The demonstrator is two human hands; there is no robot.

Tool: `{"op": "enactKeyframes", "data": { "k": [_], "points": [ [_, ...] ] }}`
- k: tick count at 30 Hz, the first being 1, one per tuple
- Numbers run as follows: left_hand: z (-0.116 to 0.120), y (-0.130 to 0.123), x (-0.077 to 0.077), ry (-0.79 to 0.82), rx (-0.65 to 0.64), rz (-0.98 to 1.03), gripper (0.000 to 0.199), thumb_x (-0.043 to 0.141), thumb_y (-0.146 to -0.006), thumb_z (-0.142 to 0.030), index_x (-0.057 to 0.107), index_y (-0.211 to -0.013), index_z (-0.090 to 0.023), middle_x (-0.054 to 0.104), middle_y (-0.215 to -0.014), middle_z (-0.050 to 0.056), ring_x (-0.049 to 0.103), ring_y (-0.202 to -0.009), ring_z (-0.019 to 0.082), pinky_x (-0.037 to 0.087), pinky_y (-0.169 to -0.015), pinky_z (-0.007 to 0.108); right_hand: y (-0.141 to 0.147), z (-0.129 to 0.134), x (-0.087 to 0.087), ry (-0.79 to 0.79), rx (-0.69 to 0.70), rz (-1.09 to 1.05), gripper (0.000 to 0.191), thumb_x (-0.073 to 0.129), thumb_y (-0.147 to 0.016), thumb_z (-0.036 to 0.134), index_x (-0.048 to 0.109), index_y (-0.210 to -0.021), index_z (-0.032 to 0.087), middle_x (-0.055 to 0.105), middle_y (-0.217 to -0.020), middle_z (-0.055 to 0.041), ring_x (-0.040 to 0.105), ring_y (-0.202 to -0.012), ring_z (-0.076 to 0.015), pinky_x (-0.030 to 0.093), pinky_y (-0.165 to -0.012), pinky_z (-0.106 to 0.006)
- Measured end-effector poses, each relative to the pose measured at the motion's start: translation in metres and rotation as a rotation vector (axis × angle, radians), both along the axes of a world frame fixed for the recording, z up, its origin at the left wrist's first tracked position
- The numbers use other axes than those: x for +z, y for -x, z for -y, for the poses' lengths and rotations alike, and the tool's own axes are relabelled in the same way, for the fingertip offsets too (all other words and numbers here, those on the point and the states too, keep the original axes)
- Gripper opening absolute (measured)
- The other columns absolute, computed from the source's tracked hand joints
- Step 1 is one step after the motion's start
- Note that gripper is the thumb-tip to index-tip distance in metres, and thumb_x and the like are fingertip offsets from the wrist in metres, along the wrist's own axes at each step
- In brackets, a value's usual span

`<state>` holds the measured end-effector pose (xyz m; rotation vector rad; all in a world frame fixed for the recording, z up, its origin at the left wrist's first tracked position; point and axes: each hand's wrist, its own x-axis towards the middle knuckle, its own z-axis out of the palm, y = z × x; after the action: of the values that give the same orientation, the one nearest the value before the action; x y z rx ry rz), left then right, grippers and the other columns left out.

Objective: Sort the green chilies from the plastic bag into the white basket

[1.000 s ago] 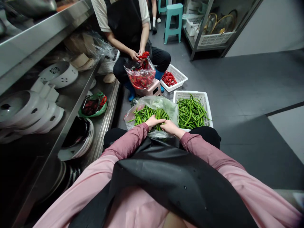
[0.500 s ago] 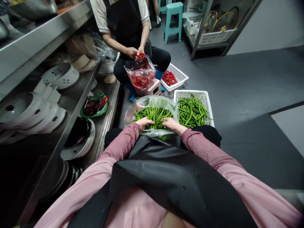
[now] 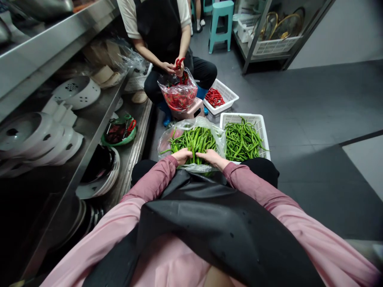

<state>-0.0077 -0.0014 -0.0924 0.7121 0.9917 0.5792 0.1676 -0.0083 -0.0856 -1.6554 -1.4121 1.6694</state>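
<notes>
In front of my lap a clear plastic bag [image 3: 222,137] lies open, full of long green chili peppers [image 3: 197,137]. My left hand [image 3: 182,156] is over the bag's near side, its fingers closed on a green chili pepper. Close beside it, my right hand [image 3: 212,158] pinches at the peppers too, its fingertips pointing at the left hand. Which pepper each hand grips is hard to make out. Touching the bag's right side is a white plastic basket [image 3: 264,131] heaped with more green chili peppers [image 3: 243,139].
Opposite me a seated co-worker [image 3: 163,36] holds red chilies over a clear bag [image 3: 179,97] on a pink stool [image 3: 196,108]. A white basket [image 3: 229,97] of red chilies stands beside them. Steel shelving [image 3: 98,147] with bowls runs along my left. Farther back is a teal stool [image 3: 221,26].
My right hand has moved left, up close to my left hand. The co-worker's hands now show red chilies standing up from them. The view has shifted slightly.
</notes>
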Motion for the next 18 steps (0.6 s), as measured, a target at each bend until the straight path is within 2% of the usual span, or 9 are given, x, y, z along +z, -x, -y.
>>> {"op": "enactKeyframes", "data": {
  "k": [3, 6, 10, 13, 15, 18],
  "points": [
    [0.004, -0.008, 0.002, -0.053, 0.001, -0.035, 0.06, 0.052, -0.044, -0.007, 0.062, -0.103, -0.01, 0.07, -0.093, 0.008, 0.061, -0.095, 0.024, 0.042, -0.091, 0.037, 0.006, -0.002, 0.002, 0.088, -0.072, -0.15, 0.03, 0.073, -0.072, 0.029, 0.068, -0.089, 0.005, 0.067, -0.064, -0.0064, 0.059, -0.059, -0.0114, 0.047, -0.056, -0.019],
    [0.008, -0.011, 0.004, -0.117, -0.007, -0.065, 0.065, 0.051, -0.045, -0.007, 0.058, -0.11, -0.012, 0.068, -0.095, 0.006, 0.059, -0.095, 0.022, 0.041, -0.087, 0.034, 0.009, -0.003, -0.002, 0.1, -0.157, -0.235, 0.024, 0.074, -0.069, 0.021, 0.067, -0.087, 0.007, 0.065, -0.06, -0.002, 0.055, -0.053, -0.0088, 0.046, -0.053, -0.018],
    [0.015, 0.001, 0.003, -0.208, 0.01, -0.115, 0.073, 0.052, -0.047, -0.007, 0.054, -0.119, -0.019, 0.066, -0.102, 0.002, 0.057, -0.088, 0.017, 0.041, -0.075, 0.027, 0.005, -0.002, -0.004, 0.131, -0.219, -0.203, 0.021, 0.075, -0.069, 0.02, 0.066, -0.084, 0.007, 0.062, -0.055, -0.0008, 0.054, -0.05, -0.0086, 0.045, -0.053, -0.018],
    [0.017, 0.016, 0.005, -0.181, -0.055, -0.16, 0.066, 0.063, -0.051, -0.009, 0.056, -0.116, -0.018, 0.065, -0.101, 0.003, 0.057, -0.083, 0.015, 0.039, -0.069, 0.024, 0.002, 0.001, 0.002, 0.145, -0.208, -0.139, 0.021, 0.076, -0.068, 0.021, 0.065, -0.08, 0.007, 0.057, -0.047, 0.0005, 0.053, -0.048, -0.0093, 0.045, -0.053, -0.019],
    [0.015, 0.022, 0.008, -0.131, -0.077, -0.169, 0.055, 0.072, -0.056, -0.018, 0.059, -0.11, -0.017, 0.065, -0.099, 0.004, 0.057, -0.083, 0.015, 0.039, -0.069, 0.024, 0.001, 0.002, 0.005, 0.136, -0.192, -0.132, 0.019, 0.076, -0.069, 0.019, 0.065, -0.078, 0.007, 0.055, -0.045, 0.0015, 0.052, -0.047, -0.0093, 0.045, -0.053, -0.019],
    [0.002, 0.02, 0.011, 0.018, -0.002, -0.169, 0.044, 0.07, -0.067, -0.048, 0.062, -0.096, -0.016, 0.066, -0.093, 0.006, 0.058, -0.082, 0.016, 0.041, -0.072, 0.027, 0.001, 0.003, 0.008, 0.147, -0.173, -0.148, 0.013, 0.074, -0.071, 0.017, 0.065, -0.077, 0.008, 0.054, -0.043, 0.0018, 0.051, -0.047, -0.0095, 0.044, -0.053, -0.019]
  ]
}}
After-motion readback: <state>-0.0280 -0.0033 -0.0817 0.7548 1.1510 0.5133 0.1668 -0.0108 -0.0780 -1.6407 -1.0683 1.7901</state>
